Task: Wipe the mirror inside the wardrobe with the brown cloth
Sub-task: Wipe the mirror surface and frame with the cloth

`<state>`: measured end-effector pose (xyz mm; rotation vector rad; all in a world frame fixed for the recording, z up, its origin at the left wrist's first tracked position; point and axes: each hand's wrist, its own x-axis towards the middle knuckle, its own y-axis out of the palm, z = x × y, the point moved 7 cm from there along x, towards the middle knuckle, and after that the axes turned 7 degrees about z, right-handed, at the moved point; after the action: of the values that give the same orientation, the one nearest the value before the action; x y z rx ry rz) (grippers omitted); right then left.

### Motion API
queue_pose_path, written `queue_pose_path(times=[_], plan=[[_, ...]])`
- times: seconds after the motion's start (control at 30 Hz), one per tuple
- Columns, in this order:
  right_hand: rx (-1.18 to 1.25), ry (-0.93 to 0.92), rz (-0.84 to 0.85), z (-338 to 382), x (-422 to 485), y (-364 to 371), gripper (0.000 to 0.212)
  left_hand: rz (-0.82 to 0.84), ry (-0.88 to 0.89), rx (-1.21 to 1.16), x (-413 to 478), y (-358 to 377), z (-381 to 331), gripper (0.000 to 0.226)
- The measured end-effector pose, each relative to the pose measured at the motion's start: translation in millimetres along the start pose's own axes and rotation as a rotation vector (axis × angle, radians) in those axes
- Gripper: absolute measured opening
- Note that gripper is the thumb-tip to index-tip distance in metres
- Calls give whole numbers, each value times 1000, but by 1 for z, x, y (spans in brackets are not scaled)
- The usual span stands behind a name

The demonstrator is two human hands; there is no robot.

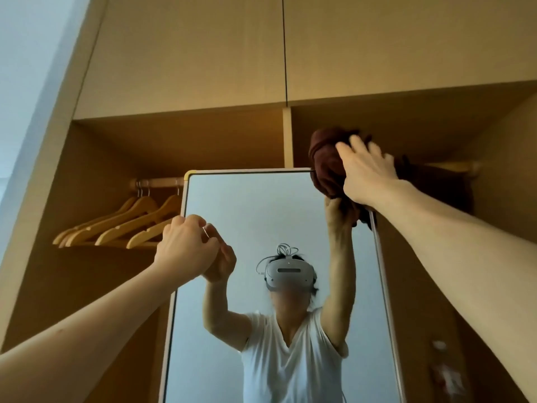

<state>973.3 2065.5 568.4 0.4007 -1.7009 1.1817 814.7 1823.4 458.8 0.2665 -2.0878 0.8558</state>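
A tall mirror [250,216] with a pale frame stands inside the open wardrobe. My right hand [367,173] is raised to its top right corner and presses a bunched brown cloth [325,164] against the glass and frame there, fingers spread over the cloth. My left hand [186,247] is at the mirror's left edge, about a third of the way down, with its fingers curled round the frame. The glass reflects a person in a white T-shirt with both arms raised.
Several wooden hangers [125,225] hang from a rail [158,182] in the left compartment. A divider panel [287,138] runs down behind the mirror top. More brown fabric [447,184] hangs from the right rail. Closed cupboard doors [203,53] are overhead.
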Motion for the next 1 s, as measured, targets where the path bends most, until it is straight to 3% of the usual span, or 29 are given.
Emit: queue_pose_path(times=[0.1, 0.27, 0.47, 0.63, 0.83, 1.0], plan=[[59, 45, 128, 8, 14, 5, 62, -31, -12, -58, 4, 0, 12, 38], [81, 84, 101, 7, 13, 6, 65, -112, -35, -202, 10, -6, 21, 42], [188, 31, -203, 7, -3, 19, 61, -57, -28, -244, 18, -2, 24, 43], [367, -21, -337, 4, -10, 15, 54, 100, -20, -356, 20, 16, 33, 68], [349, -97, -317, 63, -2, 4, 47, 213, 33, -496, 17, 22, 39, 65], [312, -213, -137, 164, 17, -4, 45, 167, 81, -603, 23, 22, 50, 55]])
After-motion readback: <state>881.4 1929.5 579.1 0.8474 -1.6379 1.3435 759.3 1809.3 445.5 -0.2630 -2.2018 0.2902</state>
